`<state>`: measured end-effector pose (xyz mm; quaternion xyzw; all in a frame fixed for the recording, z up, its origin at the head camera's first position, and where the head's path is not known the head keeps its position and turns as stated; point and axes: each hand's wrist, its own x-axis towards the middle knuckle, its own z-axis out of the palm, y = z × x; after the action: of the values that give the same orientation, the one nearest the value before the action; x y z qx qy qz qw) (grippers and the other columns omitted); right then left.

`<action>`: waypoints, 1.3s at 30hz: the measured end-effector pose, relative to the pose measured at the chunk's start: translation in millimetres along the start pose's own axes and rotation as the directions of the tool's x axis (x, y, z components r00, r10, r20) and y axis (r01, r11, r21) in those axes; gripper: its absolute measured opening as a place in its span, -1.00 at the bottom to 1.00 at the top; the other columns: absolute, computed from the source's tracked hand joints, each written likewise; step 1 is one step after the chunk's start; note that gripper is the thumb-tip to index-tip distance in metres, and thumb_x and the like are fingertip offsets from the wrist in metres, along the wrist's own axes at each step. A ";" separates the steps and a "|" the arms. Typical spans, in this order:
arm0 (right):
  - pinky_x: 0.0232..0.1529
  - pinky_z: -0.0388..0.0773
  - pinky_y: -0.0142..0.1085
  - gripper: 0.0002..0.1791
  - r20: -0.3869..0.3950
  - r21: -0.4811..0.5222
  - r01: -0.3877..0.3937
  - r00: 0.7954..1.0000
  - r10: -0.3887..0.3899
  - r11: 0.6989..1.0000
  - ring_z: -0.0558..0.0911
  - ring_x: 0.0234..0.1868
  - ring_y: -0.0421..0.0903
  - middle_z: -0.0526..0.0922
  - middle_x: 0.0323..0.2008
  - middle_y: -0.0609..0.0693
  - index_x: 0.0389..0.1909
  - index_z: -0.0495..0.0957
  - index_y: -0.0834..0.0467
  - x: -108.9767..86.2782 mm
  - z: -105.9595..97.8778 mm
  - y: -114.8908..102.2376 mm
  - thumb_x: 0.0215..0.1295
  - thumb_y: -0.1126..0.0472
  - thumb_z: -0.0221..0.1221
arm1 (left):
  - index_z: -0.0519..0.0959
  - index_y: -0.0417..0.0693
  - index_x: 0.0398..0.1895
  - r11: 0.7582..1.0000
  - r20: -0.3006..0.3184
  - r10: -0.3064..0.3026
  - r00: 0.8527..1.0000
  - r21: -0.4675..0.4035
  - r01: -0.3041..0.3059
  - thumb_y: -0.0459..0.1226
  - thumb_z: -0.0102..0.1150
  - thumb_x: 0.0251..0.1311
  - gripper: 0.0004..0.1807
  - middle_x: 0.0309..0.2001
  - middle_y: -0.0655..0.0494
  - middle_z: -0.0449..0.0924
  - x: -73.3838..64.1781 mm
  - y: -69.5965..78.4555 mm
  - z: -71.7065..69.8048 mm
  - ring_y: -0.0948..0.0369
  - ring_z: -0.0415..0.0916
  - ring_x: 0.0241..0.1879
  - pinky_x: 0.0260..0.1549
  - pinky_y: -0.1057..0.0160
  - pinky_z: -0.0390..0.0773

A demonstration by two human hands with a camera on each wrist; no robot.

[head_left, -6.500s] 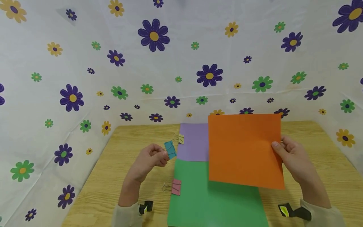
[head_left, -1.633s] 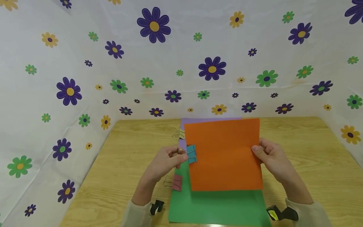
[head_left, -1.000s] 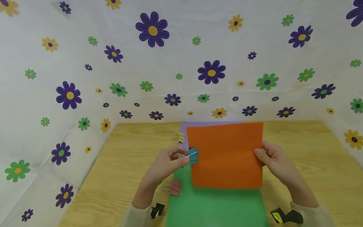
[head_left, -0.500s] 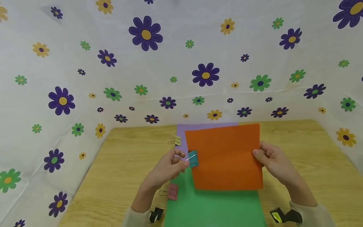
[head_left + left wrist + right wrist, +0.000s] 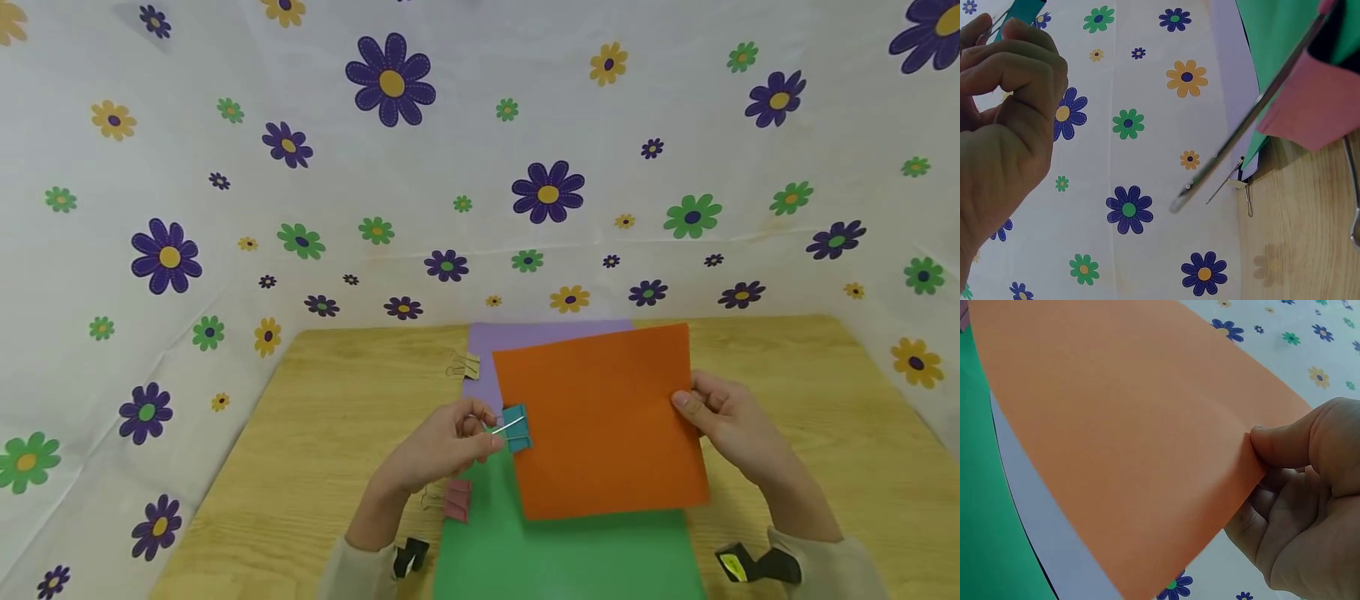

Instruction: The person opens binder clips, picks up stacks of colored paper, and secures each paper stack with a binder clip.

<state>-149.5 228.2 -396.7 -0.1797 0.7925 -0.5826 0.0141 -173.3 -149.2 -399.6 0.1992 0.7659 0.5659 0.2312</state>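
Note:
My left hand (image 5: 450, 446) pinches the wire handles of a teal binder clip (image 5: 517, 428), which sits on the left edge of an orange sheet of paper (image 5: 600, 425). Along the sheet's right edge, my right hand (image 5: 731, 425) holds it between thumb and curled fingers. The sheet is held tilted above the green sheets. In the right wrist view the thumb (image 5: 1282, 444) presses on the paper's face. Only part of the teal clip (image 5: 1025, 9) shows in the left wrist view, at the top corner.
Green sheets (image 5: 570, 558) lie on the wooden table (image 5: 315, 467) with a pink binder clip (image 5: 457, 501) on their left edge. Behind, purple paper (image 5: 495, 337) carries a yellow binder clip (image 5: 471, 367). A flower-patterned cloth (image 5: 465, 150) hangs at the back and sides.
From over the right side, the orange sheet came left to the teal clip, which now sits on its left edge. In the last second, the sheet has tilted slightly, its lower edge swinging right.

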 end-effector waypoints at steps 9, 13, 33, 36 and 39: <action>-0.36 0.63 -0.30 -0.72 -0.011 -0.039 0.035 0.999 -0.035 0.999 0.64 -0.41 -0.13 0.67 -0.39 -0.04 0.06 0.42 0.47 -1.6 -8.5 -4.4 0.56 0.32 -0.08 | 0.39 -0.32 0.10 0.999 0.026 0.027 0.999 0.037 -0.028 -0.28 0.18 0.30 -0.60 -0.49 0.09 0.41 0.5 5.5 1.4 0.31 0.21 -0.64 -0.61 0.39 0.29; -0.34 0.65 -0.29 -0.71 0.006 -0.045 0.032 0.999 -0.032 0.998 0.66 -0.38 -0.13 0.68 -0.35 -0.05 0.09 0.41 0.45 -3.6 -13.6 -7.3 0.57 0.31 -0.09 | 0.41 -0.28 0.10 0.997 0.013 0.016 1.000 0.080 -0.017 -0.25 0.18 0.29 -0.60 -0.46 0.07 0.44 -0.3 10.5 4.4 0.28 0.25 -0.59 -0.58 0.36 0.31; -0.40 0.63 -0.31 -0.80 -0.056 -0.097 -0.015 0.998 0.010 0.995 0.67 -0.38 -0.15 0.68 -0.33 -0.12 -0.03 0.50 0.17 -33.0 -61.5 9.2 0.56 0.35 -0.10 | 0.51 -0.04 0.12 0.969 0.058 -0.071 0.996 0.242 0.054 0.06 0.18 0.31 -0.53 -0.38 0.03 0.63 39.1 46.2 36.7 0.16 0.43 -0.53 -0.46 0.24 0.44; -0.41 0.64 -0.33 -0.74 -0.063 -0.061 -0.003 0.998 -0.001 0.998 0.68 -0.40 -0.17 0.69 -0.34 -0.13 -0.06 0.52 0.04 -36.3 -70.6 12.6 0.55 0.38 -0.10 | 0.50 -0.02 0.10 0.960 0.068 -0.081 0.994 0.274 0.059 0.09 0.16 0.32 -0.53 -0.39 0.06 0.63 47.6 52.4 43.7 0.19 0.44 -0.53 -0.45 0.25 0.45; -0.41 0.64 -0.34 -0.70 -0.069 -0.048 -0.016 0.998 0.012 0.999 0.68 -0.41 -0.17 0.69 -0.35 -0.14 -0.08 0.54 -0.03 -38.6 -79.5 15.3 0.55 0.38 -0.11 | 0.49 0.00 0.08 0.959 0.096 -0.086 0.992 0.279 0.056 0.05 0.06 0.37 -0.60 -0.38 0.05 0.63 54.2 58.6 50.7 0.17 0.43 -0.53 -0.45 0.25 0.45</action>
<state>-136.0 316.7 -392.7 -0.1545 0.8077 -0.5689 -0.0133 -185.5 -62.8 -363.2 0.2318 0.8305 0.4335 0.2620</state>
